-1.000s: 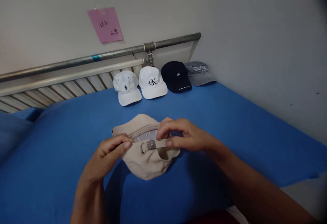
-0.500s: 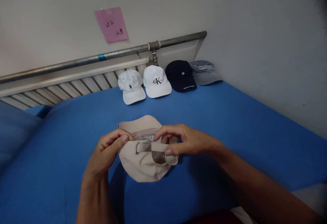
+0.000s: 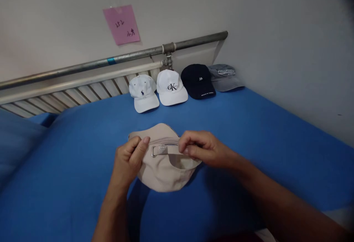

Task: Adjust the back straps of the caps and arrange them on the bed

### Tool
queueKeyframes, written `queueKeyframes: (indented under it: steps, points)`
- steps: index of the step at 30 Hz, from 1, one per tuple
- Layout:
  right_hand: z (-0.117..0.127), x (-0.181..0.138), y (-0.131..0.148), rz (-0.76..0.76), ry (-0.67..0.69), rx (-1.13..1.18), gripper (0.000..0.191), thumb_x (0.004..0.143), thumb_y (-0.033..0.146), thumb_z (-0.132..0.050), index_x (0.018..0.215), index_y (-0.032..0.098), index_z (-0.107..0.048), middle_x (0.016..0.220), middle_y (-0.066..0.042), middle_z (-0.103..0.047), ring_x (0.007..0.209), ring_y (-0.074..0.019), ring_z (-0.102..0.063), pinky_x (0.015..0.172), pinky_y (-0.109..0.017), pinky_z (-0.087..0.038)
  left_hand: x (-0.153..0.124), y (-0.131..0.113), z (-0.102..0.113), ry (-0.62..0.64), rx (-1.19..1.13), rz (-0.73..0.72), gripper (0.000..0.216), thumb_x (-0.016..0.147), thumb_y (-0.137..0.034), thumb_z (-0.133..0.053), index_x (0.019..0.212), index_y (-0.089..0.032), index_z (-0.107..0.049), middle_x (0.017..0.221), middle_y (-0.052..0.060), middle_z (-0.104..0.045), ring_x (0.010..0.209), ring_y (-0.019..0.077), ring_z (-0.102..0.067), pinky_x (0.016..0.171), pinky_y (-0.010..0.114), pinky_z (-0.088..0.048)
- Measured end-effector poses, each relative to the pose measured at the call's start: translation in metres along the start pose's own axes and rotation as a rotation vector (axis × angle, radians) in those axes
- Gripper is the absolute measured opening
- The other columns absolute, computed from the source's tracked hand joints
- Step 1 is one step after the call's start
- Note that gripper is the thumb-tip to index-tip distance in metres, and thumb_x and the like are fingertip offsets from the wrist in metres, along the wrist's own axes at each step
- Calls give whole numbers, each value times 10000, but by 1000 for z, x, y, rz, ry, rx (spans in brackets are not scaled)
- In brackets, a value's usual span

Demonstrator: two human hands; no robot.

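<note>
A beige baseball cap [image 3: 163, 177] is held between both hands over the blue surface, its back strap toward me and its brim pointing away. My left hand [image 3: 131, 157] grips the cap's left edge, thumb on top beside the metal buckle [image 3: 153, 151]. My right hand [image 3: 203, 148] pinches the right part of the back strap [image 3: 173, 149], thumb against fingers. Below the strap the cap's rear opening shows. The fingertips of my left hand are partly hidden by the cap.
Along the far edge stand a white cap with a small dark figure [image 3: 143, 94], a white cap with black letters [image 3: 172, 89], a black cap [image 3: 197, 81] and a grey cap [image 3: 225, 78]. Behind them are a radiator [image 3: 83, 93] and a metal pipe [image 3: 132, 56]. The blue surface [image 3: 69, 161] meets walls.
My right hand has closed from a looser hold into a pinch on the strap. The strap lies closer to the cap's rim, and both hands with the cap have shifted slightly right.
</note>
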State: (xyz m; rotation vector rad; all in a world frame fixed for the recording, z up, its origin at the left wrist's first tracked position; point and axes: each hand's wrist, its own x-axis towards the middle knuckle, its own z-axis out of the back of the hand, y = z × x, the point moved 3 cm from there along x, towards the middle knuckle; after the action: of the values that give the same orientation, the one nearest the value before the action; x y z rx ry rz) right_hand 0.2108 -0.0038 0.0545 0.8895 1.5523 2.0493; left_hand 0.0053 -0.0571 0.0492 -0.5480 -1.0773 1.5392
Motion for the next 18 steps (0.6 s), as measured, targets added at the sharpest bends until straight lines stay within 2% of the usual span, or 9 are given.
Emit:
queueKeyframes:
  steps: [3,5,10,12,16,18]
  points:
    - [-4,0,3,28,56,-53,156,773,69,-481,763,168,-602,652,44,-537,548,-61,-440,522,-188,-340,3,6,0,-5,-5,53,463,840,-460,-542,520,-204,-328,516,-41,-280,486,107,-265,429,250,-214]
    - [-3,0,2,24,45,-52,150,787,82,-486,781,172,-605,649,45,-536,550,-63,-446,529,-191,-348,5,11,2,31,-25,67,462,838,-476,-540,521,-207,-338,512,-40,-289,479,106,-272,424,248,-220]
    - [9,0,-6,-10,-148,9,14,806,197,-597,816,187,-596,587,66,-499,524,-66,-440,527,-199,-357,6,13,5,193,-52,-16,451,826,-457,-560,503,-201,-377,495,-39,-301,461,98,-278,424,245,-228]
    - [14,0,-7,-3,-234,11,58,778,214,-643,799,191,-594,584,65,-509,528,-68,-451,534,-202,-367,5,8,2,309,-59,-38,399,804,-422,-601,517,-194,-445,505,-35,-353,474,97,-316,432,237,-251]
    - [21,0,-6,47,-328,-9,94,742,232,-690,755,191,-606,626,50,-554,553,-74,-477,555,-211,-394,-1,-3,-5,629,-112,-7,196,776,-357,-655,684,-184,-645,615,-8,-534,558,119,-451,484,227,-339]
    - [23,0,-6,62,-354,-12,74,754,235,-677,769,192,-617,661,40,-583,576,-79,-504,574,-217,-412,-5,-1,-2,656,-191,0,186,766,-345,-666,669,-186,-669,591,-7,-538,543,120,-457,477,225,-345]
